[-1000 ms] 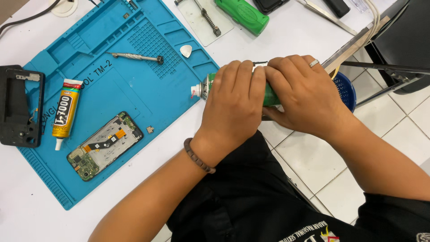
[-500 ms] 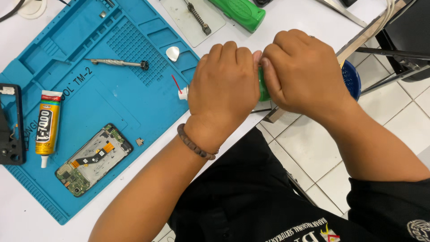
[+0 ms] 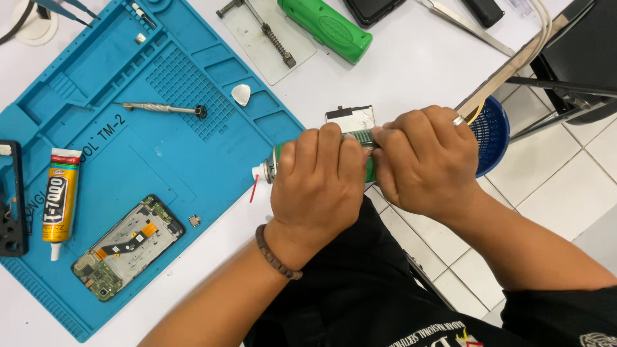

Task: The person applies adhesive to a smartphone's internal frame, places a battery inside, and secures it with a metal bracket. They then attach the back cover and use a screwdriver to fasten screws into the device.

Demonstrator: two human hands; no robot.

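Centre frame, both hands clamp the green spray can (image 3: 360, 138); left hand (image 3: 318, 183) nearer the nozzle, right hand (image 3: 427, 160) at the base; it looks rigid, light, smooth-walled; best held round its body.

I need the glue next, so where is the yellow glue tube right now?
In the head view the yellow glue tube lies at the left of the blue mat, cap toward the person, between the black frame and the opened phone.

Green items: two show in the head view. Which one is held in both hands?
The green can, gripped between the left hand and right hand. The other green tool lies untouched at the table's top.
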